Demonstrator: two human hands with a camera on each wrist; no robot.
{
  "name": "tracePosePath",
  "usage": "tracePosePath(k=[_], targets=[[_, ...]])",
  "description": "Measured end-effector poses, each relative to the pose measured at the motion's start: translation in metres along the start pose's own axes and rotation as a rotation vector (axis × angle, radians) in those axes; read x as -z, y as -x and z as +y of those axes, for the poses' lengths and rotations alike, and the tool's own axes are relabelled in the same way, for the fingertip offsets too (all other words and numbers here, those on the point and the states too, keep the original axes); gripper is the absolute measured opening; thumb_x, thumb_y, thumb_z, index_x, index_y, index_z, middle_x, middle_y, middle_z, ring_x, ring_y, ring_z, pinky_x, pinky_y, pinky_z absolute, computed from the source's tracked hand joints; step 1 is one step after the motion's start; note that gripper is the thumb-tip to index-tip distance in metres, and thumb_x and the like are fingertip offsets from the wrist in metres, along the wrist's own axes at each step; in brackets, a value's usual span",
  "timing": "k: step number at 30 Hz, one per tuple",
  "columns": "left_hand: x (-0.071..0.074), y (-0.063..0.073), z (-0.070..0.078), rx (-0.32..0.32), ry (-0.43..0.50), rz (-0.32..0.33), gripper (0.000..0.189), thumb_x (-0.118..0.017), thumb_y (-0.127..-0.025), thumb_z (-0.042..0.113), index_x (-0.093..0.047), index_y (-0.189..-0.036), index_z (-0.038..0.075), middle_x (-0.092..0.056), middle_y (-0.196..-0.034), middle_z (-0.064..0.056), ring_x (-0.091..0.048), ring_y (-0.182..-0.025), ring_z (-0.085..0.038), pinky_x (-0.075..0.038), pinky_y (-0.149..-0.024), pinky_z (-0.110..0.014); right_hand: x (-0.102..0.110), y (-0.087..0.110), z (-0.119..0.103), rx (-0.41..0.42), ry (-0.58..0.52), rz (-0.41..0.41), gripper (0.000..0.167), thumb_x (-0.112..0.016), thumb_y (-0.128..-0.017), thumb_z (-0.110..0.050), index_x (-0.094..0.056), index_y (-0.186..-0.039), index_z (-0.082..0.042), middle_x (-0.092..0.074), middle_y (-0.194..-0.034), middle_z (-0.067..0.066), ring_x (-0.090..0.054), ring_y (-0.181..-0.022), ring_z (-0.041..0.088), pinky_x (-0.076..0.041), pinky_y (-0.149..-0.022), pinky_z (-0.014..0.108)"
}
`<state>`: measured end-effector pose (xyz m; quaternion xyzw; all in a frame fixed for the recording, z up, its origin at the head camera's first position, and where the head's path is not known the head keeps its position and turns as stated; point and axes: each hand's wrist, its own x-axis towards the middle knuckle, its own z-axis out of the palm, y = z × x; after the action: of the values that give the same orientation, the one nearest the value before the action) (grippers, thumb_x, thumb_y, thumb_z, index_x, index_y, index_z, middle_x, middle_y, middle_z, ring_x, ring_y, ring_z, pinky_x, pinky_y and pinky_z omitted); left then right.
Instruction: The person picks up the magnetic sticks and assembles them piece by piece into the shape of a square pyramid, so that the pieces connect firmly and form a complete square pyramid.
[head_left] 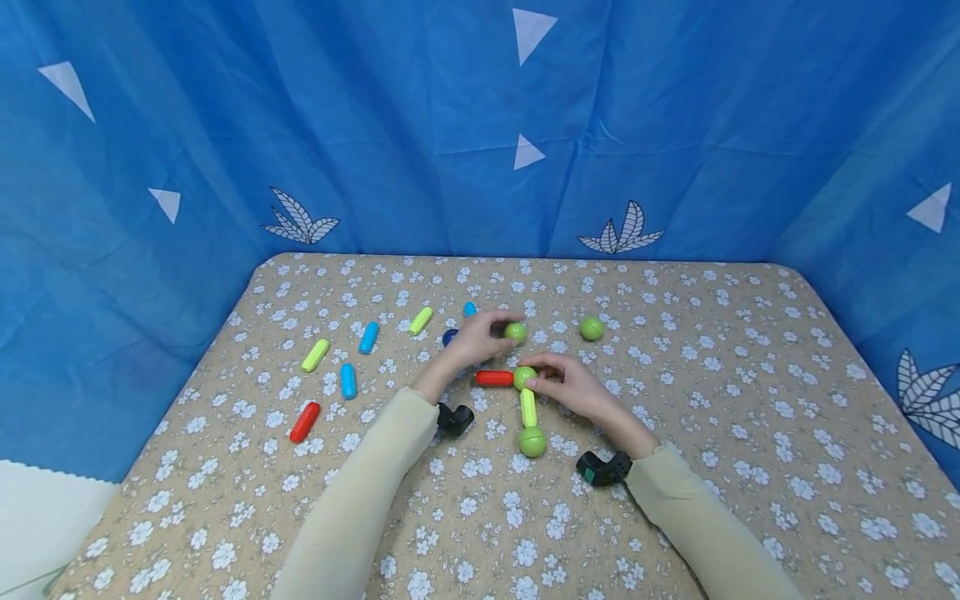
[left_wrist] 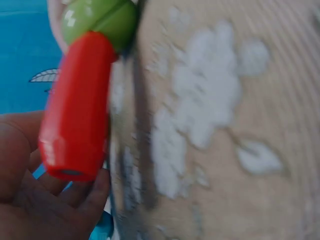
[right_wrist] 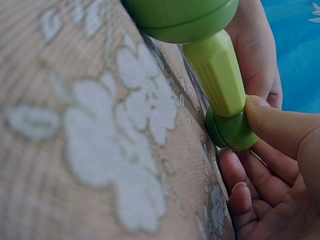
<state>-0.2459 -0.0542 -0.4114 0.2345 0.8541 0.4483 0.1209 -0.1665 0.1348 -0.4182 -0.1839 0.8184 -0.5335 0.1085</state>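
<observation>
My right hand (head_left: 570, 385) pinches a green ball (head_left: 524, 377) between thumb and fingers. A red rod (head_left: 493, 378) joins that ball on its left, and a yellow-green rod (head_left: 528, 408) runs from it toward the near side, ending in another green ball (head_left: 532, 442). In the right wrist view the thumb (right_wrist: 280, 125) presses by the joint of ball and yellow-green rod (right_wrist: 217, 75). Just beyond the red rod, my left hand (head_left: 477, 337) has its thumb and fingers around a loose green ball (head_left: 515, 332). The red rod (left_wrist: 80, 110) partly covers the left hand in the left wrist view.
A green ball (head_left: 592, 328) lies at the back right. Beside the left hand are a dark blue ball (head_left: 449, 337) and a blue rod (head_left: 469, 308). Several loose blue, yellow-green and red rods, one red rod (head_left: 304, 422) nearest, lie on the left of the flowered cloth (head_left: 750, 400).
</observation>
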Motion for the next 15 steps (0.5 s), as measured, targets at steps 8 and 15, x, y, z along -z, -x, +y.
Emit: tracePosePath(k=[8,15], targets=[[-0.004,0.0,-0.002,0.007,-0.089,0.044,0.04,-0.069,-0.086,0.012,-0.059,-0.125,0.009,-0.056,-0.123,-0.007,-0.053,-0.107,-0.019,-0.044,-0.089,-0.031,0.002,0.004,-0.013,0.004,-0.002,-0.007,0.029,-0.059,-0.092,-0.003,-0.058,-0.117,0.009,-0.059,-0.098,0.013,-0.052,-0.08,0.025,-0.045,-0.069,0.034],[0.0,0.015,-0.003,-0.015,-0.032,0.086,0.046,-0.071,-0.085,0.016,-0.057,-0.127,0.006,-0.058,-0.114,-0.007,-0.057,-0.098,-0.02,-0.048,-0.08,-0.029,0.001,-0.001,0.008,0.002,-0.011,-0.003,0.03,-0.062,-0.091,-0.011,-0.06,-0.119,0.001,-0.059,-0.101,0.008,-0.052,-0.081,0.023,-0.045,-0.07,0.035]])
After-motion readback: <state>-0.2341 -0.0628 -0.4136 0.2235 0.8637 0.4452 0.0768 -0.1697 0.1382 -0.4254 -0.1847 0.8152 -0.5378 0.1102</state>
